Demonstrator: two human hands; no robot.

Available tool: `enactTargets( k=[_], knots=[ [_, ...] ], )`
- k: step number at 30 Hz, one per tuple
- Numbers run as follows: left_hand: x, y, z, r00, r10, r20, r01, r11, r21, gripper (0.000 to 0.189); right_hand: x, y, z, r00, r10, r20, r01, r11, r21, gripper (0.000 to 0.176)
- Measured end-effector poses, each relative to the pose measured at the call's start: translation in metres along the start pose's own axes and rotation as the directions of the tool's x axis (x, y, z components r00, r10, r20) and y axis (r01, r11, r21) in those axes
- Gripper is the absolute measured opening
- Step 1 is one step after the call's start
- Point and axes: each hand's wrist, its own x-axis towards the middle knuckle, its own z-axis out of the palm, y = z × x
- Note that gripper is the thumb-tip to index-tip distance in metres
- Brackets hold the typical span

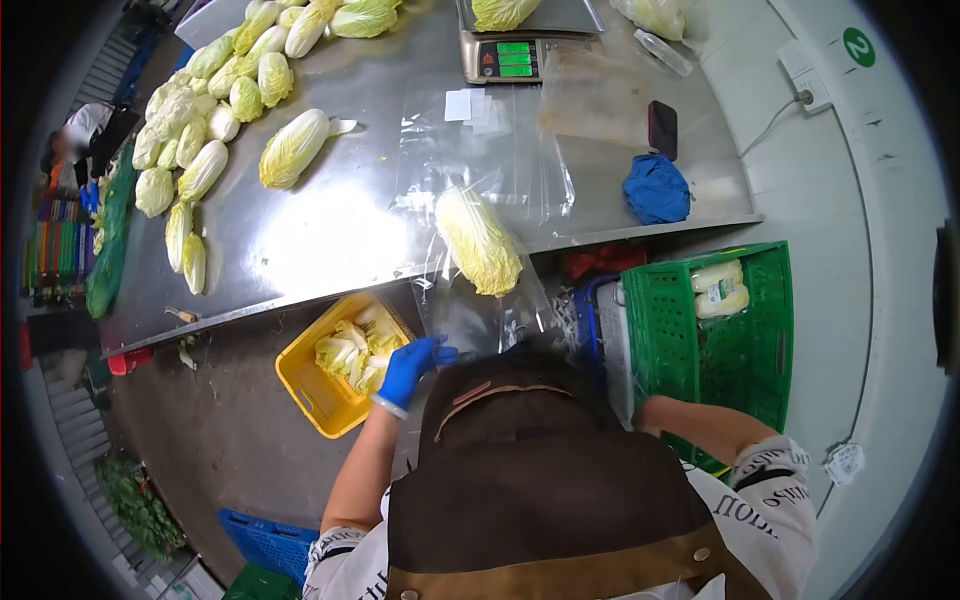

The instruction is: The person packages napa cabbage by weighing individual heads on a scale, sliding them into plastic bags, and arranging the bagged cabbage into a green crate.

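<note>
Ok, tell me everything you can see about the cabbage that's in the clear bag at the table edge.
The cabbage is a long napa head, pale yellow-green, with crinkled leaves and white ribs. It lies slantwise on the steel table, its lower end past the front edge. A clear plastic bag loosely sheathes it and hangs below the edge, where the blue-gloved left hand reaches the film; a grip cannot be told.

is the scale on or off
On: the scale has its display glowing green, with a cabbage resting on its pan.
</note>
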Motion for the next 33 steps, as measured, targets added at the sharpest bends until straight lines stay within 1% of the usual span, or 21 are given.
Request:
enactTargets(
  k=[1, 2, 3, 4, 5, 6, 9, 10, 12, 14, 15, 16, 17, 19, 20, 23, 27, 30, 31, 32, 33],
  knots=[
    [0.005, -0.010, -0.012, 0.999, 0.015, -0.042, -0.016, 0.999, -0.028, 0.031, 0.009, -0.021, -0.055, 0.916, 0.139, 0.376, -0.179, 0.981, 0.074, 0.028],
    [0.009, -0.024, -0.020, 0.996, 0.020, -0.088, -0.025, 0.998, -0.056, 0.032, 0.019, -0.045, -0.116, 0.720, 0.240, 0.651, -0.332, 0.943, 0.019, 0.028],
    [0.016, -0.043, -0.024, 0.915, 0.356, -0.188, -0.246, 0.864, 0.440, 0.039, 0.042, -0.049, -0.149, 0.866, 0.292, 0.405, -0.299, 0.953, -0.049, 0.031],
    [0.003, -0.010, -0.006, 0.810, 0.575, -0.114, -0.312, 0.586, 0.748, 0.058, 0.055, -0.037, -0.148, 0.959, 0.250, -0.133, -0.264, 0.959, -0.101, 0.037],
    [-0.001, 0.007, 0.008, 0.733, 0.680, 0.007, -0.331, 0.349, 0.877, 0.059, 0.080, -0.045, -0.197, 0.823, 0.146, -0.550, -0.302, 0.931, -0.206, 0.040],
    [0.000, 0.017, 0.017, 0.648, 0.746, 0.153, -0.318, 0.083, 0.944, 0.060, 0.101, -0.048, -0.224, 0.758, 0.086, -0.646, -0.303, 0.924, -0.232, 0.044],
    [0.010, 0.013, 0.019, 0.637, 0.572, 0.517, -0.458, -0.258, 0.851, 0.061, 0.139, -0.034, -0.246, 0.735, -0.320, -0.598, 0.083, 0.918, -0.389, 0.037],
    [0.011, 0.022, 0.020, 0.615, 0.490, 0.617, -0.522, -0.334, 0.785, 0.046, 0.149, -0.025, -0.244, 0.713, -0.394, -0.580, 0.196, 0.906, -0.374, 0.033],
    [0.011, 0.047, 0.022, 0.526, 0.470, 0.709, -0.691, -0.249, 0.678, 0.035, 0.160, -0.011, -0.241, 0.718, -0.393, -0.575, 0.344, 0.918, -0.198, 0.025],
    [0.020, 0.050, 0.008, 0.677, 0.493, 0.546, -0.713, 0.255, 0.654, 0.031, 0.159, 0.000, -0.237, 0.799, -0.242, -0.550, 0.378, 0.914, 0.147, 0.018],
    [0.024, 0.051, 0.003, 0.752, 0.462, 0.471, -0.658, 0.487, 0.574, 0.029, 0.164, 0.002, -0.234, 0.750, -0.097, -0.655, 0.438, 0.814, 0.381, 0.019],
    [0.026, 0.057, 0.009, 0.861, 0.404, 0.309, -0.500, 0.782, 0.372, 0.026, 0.170, 0.003, -0.230, 0.818, 0.106, -0.565, 0.373, 0.651, 0.661, 0.021],
    [0.032, 0.068, 0.010, 0.928, 0.286, 0.240, -0.349, 0.893, 0.284, 0.029, 0.177, 0.004, -0.227, 0.870, 0.268, -0.415, 0.287, 0.409, 0.866, 0.025],
    [0.052, 0.084, 0.014, 0.991, 0.092, 0.094, -0.103, 0.987, 0.124, 0.034, 0.193, -0.002, -0.232, 0.885, 0.443, -0.143, 0.186, -0.055, 0.981, 0.035],
    [0.060, 0.087, 0.023, 0.998, 0.023, -0.067, -0.015, 0.993, 0.115, 0.028, 0.202, -0.003, -0.230, 0.879, 0.470, -0.087, 0.140, -0.079, 0.987, 0.035],
    [0.130, 0.001, -0.011, 0.987, -0.115, -0.115, 0.110, 0.993, -0.049, 0.019, 0.236, -0.004, -0.198, 0.796, 0.599, 0.083, 0.012, -0.154, 0.988, 0.037],
    [0.130, 0.010, 0.017, 0.977, -0.057, -0.207, 0.070, 0.996, 0.055, 0.023, 0.240, -0.013, -0.191, 0.637, 0.769, -0.053, -0.054, 0.114, 0.992, 0.034],
    [0.148, -0.016, -0.003, 0.989, -0.016, -0.148, 0.054, 0.964, 0.260, 0.022, 0.213, -0.034, -0.219, 0.400, 0.890, -0.221, 0.121, 0.188, 0.975, 0.030],
    [0.147, -0.009, -0.001, 0.991, -0.051, -0.125, 0.084, 0.959, 0.271, 0.014, 0.201, -0.046, -0.237, 0.313, 0.728, -0.610, -0.029, 0.649, 0.760, 0.029],
    [0.145, 0.002, 0.002, 0.992, -0.077, -0.098, 0.103, 0.953, 0.286, 0.013, 0.189, -0.055, -0.258, 0.298, 0.389, -0.872, -0.210, 0.918, 0.337, 0.031],
    [0.142, 0.015, 0.006, 0.992, -0.101, -0.072, 0.118, 0.946, 0.302, 0.013, 0.186, -0.058, -0.277, 0.770, 0.305, -0.561, -0.115, 0.930, 0.348, 0.042]
  ],
)
